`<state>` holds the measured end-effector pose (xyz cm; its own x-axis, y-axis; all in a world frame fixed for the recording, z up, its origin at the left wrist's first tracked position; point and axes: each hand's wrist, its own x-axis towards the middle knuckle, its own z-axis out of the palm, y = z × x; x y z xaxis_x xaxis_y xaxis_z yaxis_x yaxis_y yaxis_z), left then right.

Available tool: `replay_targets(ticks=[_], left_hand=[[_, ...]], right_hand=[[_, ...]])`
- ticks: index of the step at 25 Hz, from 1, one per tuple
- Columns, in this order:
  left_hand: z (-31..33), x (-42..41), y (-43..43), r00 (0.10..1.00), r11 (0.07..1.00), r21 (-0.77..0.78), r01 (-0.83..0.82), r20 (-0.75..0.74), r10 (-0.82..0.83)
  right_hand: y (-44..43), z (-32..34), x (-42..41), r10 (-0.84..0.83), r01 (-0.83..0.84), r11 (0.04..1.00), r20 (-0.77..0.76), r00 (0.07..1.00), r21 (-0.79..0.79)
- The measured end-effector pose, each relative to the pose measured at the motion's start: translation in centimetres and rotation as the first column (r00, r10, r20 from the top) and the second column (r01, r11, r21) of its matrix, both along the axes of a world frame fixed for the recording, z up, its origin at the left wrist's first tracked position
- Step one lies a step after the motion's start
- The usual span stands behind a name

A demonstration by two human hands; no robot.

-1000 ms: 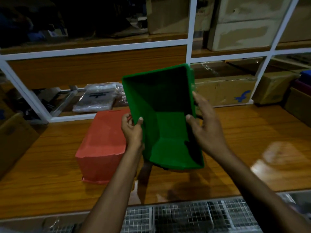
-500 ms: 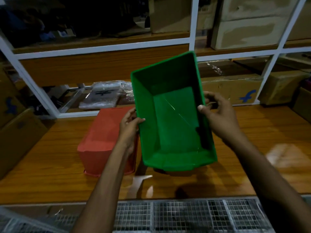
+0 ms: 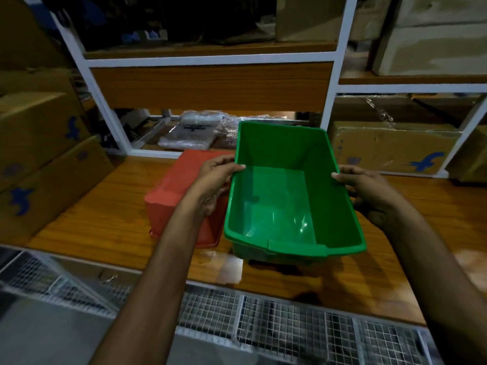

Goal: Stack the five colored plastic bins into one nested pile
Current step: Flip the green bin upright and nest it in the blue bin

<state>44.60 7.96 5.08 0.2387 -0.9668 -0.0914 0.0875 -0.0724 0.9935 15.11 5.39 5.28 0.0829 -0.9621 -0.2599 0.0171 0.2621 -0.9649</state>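
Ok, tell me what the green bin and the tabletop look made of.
The green bin looks like moulded plastic, smooth and glossy: light glints off its floor. The tabletop looks like wood or wood-look laminate, polished: grain lines and reflections show.

— What's different with the green bin [image 3: 279, 206]?
— It was tipped steeply up; now it's level, mouth up, and lower, at the red bin's [image 3: 179, 196] 3 o'clock.
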Motion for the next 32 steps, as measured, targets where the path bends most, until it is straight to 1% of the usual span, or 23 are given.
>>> replay_targets(ticks=[2, 4, 8, 10, 12, 15, 16, 19, 21, 23, 24, 25, 27, 32], left_hand=[[0.2, 0.3, 0.3, 1.000, 0.999, 0.026, -0.024, -0.003, 0.024], [0.6, 0.6, 0.8, 0.999, 0.998, 0.049, -0.036, 0.002, 0.036], [1.6, 1.3, 1.2, 1.000, 0.999, 0.053, -0.012, 0.003, 0.012], [1.9, 2.1, 1.1, 1.000, 0.998, 0.055, 0.005, -0.008, -0.004], [2.2, 2.8, 0.9, 0.998, 0.995, 0.084, 0.055, -0.041, -0.052], [3.3, 3.7, 0.6, 0.980, 0.974, 0.132, 0.187, -0.096, -0.175], [3.6, 3.9, 0.4, 0.974, 0.966, 0.137, 0.217, -0.087, -0.207], [4.1, 4.3, 0.5, 0.940, 0.934, 0.121, 0.337, 0.020, -0.342], [3.7, 4.6, 0.8, 0.914, 0.915, 0.061, 0.398, 0.053, -0.402], [3.0, 4.4, 1.5, 0.900, 0.904, -0.022, 0.426, 0.107, -0.422], [2.6, 4.1, 1.8, 0.896, 0.898, -0.077, 0.433, 0.139, -0.421], [2.1, 3.7, 2.0, 0.891, 0.885, -0.136, 0.444, 0.169, -0.421], [1.2, 2.9, 1.8, 0.889, 0.861, -0.230, 0.453, 0.180, -0.420], [0.9, 0.3, 1.1, 0.906, 0.850, -0.313, 0.423, 0.146, -0.397]], right_hand=[[0.1, 0.3, -0.1, 0.066, -0.066, 0.996, -0.003, 0.998, 0.059], [0.3, 0.9, -0.1, 0.099, -0.102, 0.990, 0.037, 0.994, 0.095], [0.9, 1.9, 0.1, 0.077, -0.095, 0.988, 0.143, 0.987, 0.126], [1.2, 2.6, 0.3, 0.085, -0.102, 0.988, 0.135, 0.987, 0.119], [1.7, 3.7, 0.3, 0.105, -0.123, 0.984, 0.140, 0.985, 0.132], [2.2, 4.6, 0.3, 0.113, -0.139, 0.977, 0.160, 0.981, 0.159], [2.3, 5.0, 0.2, 0.118, -0.143, 0.978, 0.158, 0.980, 0.153], [2.9, 5.7, -0.5, 0.157, -0.163, 0.985, 0.111, 0.981, 0.047], [4.0, 5.6, -1.0, 0.156, -0.155, 0.985, 0.015, 0.988, -0.078], [5.4, 4.9, -1.0, 0.099, -0.117, 0.971, -0.095, 0.990, -0.210], [6.0, 4.4, -0.9, 0.050, -0.079, 0.959, -0.113, 0.992, -0.273], [6.4, 4.1, -0.8, -0.008, -0.028, 0.943, -0.107, 0.994, -0.333], [6.8, 3.5, -0.7, -0.115, 0.072, 0.906, -0.079, 0.990, -0.418], [8.2, 2.8, -2.1, -0.274, 0.210, 0.859, -0.074, 0.959, -0.466]])
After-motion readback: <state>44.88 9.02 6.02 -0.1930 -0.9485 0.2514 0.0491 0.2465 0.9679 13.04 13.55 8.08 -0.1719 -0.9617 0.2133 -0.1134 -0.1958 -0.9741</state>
